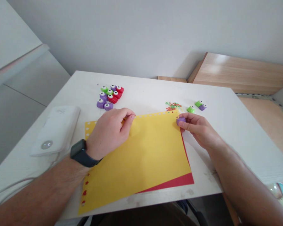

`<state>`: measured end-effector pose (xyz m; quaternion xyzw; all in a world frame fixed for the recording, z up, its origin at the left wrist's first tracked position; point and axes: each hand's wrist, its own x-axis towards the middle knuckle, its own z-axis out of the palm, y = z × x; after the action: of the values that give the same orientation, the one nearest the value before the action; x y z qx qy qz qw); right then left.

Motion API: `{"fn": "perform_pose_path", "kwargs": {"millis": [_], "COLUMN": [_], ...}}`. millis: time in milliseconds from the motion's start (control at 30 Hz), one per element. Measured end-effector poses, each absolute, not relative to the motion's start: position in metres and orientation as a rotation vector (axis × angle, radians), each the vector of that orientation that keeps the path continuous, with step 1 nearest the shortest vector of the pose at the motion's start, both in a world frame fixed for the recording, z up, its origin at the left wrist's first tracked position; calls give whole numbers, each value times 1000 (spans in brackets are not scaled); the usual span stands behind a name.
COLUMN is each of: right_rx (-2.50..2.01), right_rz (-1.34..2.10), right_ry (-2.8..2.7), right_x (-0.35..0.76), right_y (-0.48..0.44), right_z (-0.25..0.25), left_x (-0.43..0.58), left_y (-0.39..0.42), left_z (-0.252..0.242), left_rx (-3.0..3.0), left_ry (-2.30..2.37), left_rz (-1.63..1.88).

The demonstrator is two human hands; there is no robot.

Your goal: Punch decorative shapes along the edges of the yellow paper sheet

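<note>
A yellow paper sheet (146, 157) lies on the white table (238, 131), over a red sheet (179, 181) that shows at its lower right. Small shapes are punched along the yellow sheet's far and left edges. My left hand (110, 131), with a dark watch on the wrist, rests on the sheet's far edge, fingers curled and pinching the paper. My right hand (198, 128) grips a small purple punch (180, 120) at the sheet's far right corner.
A cluster of several purple, green and red punches (109, 96) sits beyond my left hand. Two more punches, green (191, 109) and green-purple (201, 105), lie by a confetti pile (172, 106). A white device (56, 128) with cable is at left.
</note>
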<state>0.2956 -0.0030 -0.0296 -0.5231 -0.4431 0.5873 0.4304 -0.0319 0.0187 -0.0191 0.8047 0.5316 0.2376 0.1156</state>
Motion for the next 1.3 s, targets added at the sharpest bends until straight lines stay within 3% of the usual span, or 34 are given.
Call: {"fn": "perform_pose_path", "kwargs": {"millis": [1300], "right_rx": [-1340], "right_rz": [1462], "right_ry": [-1053], "right_x": [288], "right_y": [-2], "right_z": [-29], "left_x": [-30], "left_y": [17], "left_z": [-16], "left_rx": [2348], "left_ry": [1542], "left_rz": [718]}}
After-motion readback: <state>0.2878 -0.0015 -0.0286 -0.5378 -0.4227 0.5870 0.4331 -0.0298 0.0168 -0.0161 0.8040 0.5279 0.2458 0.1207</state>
